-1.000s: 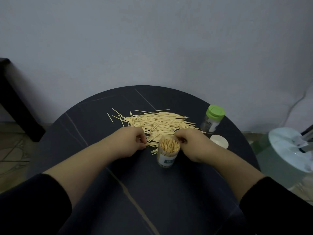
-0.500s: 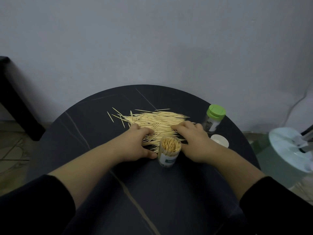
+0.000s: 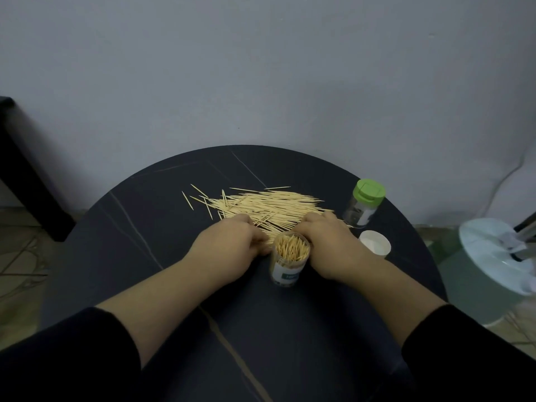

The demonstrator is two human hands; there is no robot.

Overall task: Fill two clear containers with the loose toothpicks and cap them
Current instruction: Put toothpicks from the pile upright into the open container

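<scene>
We see the left hand (image 3: 232, 245) and the right hand (image 3: 329, 242) lying knuckles-up at the middle of the frame, on the near edge of the loose toothpicks (image 3: 269, 204). The fingers of both curl down into the pile. Their tips are hidden under the hands, so we cannot tell whether either hand actually pinches any sticks.

Between the two hands stands the open container (image 3: 288, 268), upright and packed with toothpicks on end. Its label shows a dark green band with pale lettering, too blurred for us to read.

To the right of the pile, the second container (image 3: 361, 211) stands upright with a green cap (image 3: 370, 191) on it. Its label carries dark print that we cannot make out. Just below it lies a white cap (image 3: 375, 242), flat on the round dark table (image 3: 139, 245).

Black sleeves (image 3: 49, 361) fill the lower corners. A dark piece of furniture (image 3: 20, 169) is cut off at the left edge, and a pale green object (image 3: 490, 256) is cut off at the right edge; we cannot say what it is.
</scene>
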